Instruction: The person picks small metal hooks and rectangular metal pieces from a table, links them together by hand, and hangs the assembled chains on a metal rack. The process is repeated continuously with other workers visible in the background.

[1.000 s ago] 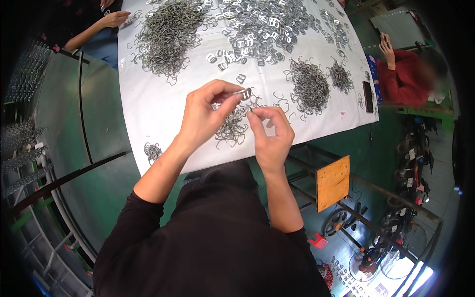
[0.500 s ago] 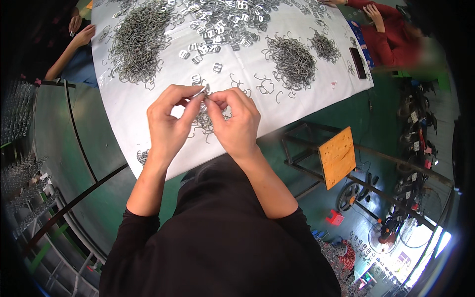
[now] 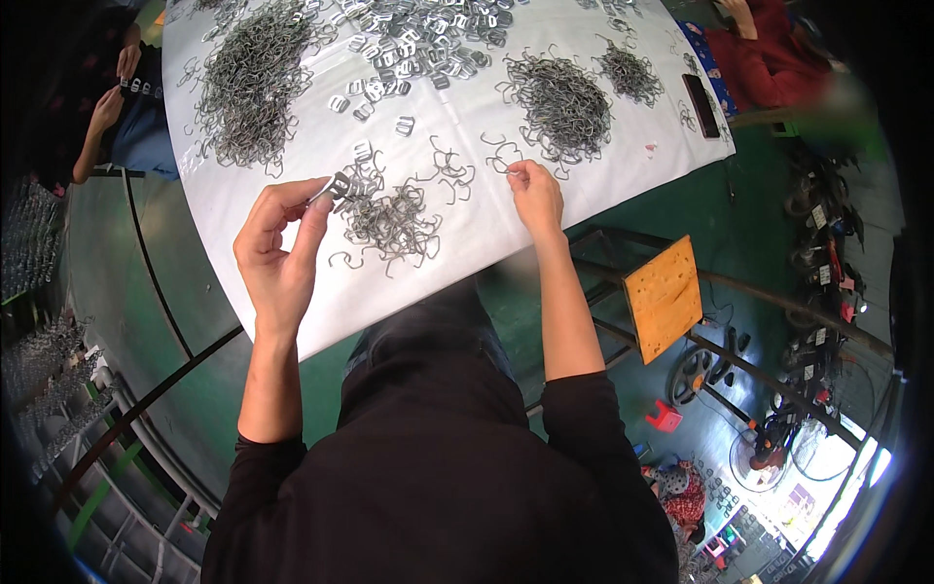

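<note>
Between the thumb and fingers of my left hand (image 3: 280, 248) is a small silver metal buckle (image 3: 337, 186), held up over the table's near left. My right hand (image 3: 538, 200) is off to the right, its thumb and fingertips pinched at a bent wire hook (image 3: 504, 156) among a few loose ones; the fingertips partly hide it. Between my hands lies a loose heap of grey wire hooks (image 3: 394, 224) on the white-covered table (image 3: 321, 311). One more buckle (image 3: 405, 126) lies alone beyond that heap.
Farther back are a large hook pile (image 3: 248, 97), a spread of silver buckles (image 3: 428, 44), and two more hook piles (image 3: 559, 107) at right. A dark phone (image 3: 700, 105) lies near the right edge. Co-workers' hands (image 3: 107, 107) show at far left. A wooden-topped stool (image 3: 664, 297) stands at right.
My hands, together over the near heap before, have parted. The left moved left with the buckle; the right reached right to the loose hooks. The view has shifted slightly.
</note>
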A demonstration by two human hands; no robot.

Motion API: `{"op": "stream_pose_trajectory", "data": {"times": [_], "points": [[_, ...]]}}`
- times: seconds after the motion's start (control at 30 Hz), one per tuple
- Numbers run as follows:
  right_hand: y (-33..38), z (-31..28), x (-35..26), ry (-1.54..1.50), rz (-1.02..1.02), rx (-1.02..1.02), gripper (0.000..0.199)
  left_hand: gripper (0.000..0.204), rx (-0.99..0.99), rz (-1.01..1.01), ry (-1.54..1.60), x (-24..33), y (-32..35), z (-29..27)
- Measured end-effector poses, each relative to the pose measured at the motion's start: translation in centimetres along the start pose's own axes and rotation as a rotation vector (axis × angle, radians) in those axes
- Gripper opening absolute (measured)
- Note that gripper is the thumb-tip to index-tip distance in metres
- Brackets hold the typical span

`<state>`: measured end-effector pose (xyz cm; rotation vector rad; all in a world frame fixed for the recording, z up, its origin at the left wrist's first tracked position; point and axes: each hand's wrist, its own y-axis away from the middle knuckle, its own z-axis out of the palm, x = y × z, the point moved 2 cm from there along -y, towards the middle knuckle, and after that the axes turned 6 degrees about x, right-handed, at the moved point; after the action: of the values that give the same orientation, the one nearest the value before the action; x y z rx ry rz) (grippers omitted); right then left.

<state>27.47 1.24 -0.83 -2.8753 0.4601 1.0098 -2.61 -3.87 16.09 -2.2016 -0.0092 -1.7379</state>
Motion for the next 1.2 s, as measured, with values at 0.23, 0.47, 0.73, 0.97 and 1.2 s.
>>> {"op": "stream_pose_trajectory", "data": {"times": [0.23,0.47,0.73,0.97,1.2], "points": [[-0.2,1.1,0.0,0.016,-0.081,-0.105,0.009,0.013,-0.023,-0.001,-0.022,0.7,1.3,0.0],[-3.1,0.9,-1.6,0.049,-0.263,-0.227,0.013,0.016,-0.085,0.009,-0.008,1.9,3.0,0.4],[2.3,2.9,-1.7,0.144,-0.4,-0.103,0.018,0.021,-0.265,0.013,0.041,1.8,6.2,2.2],[11.9,-5.1,-7.1,-1.033,-0.018,-0.072,0.01,0.018,-0.318,0.019,0.031,0.6,8.3,3.1],[19.7,-9.0,-13.2,-1.1,0.025,0.235,0.026,0.014,-0.353,0.074,0.105,1.0,8.6,4.1]]}}
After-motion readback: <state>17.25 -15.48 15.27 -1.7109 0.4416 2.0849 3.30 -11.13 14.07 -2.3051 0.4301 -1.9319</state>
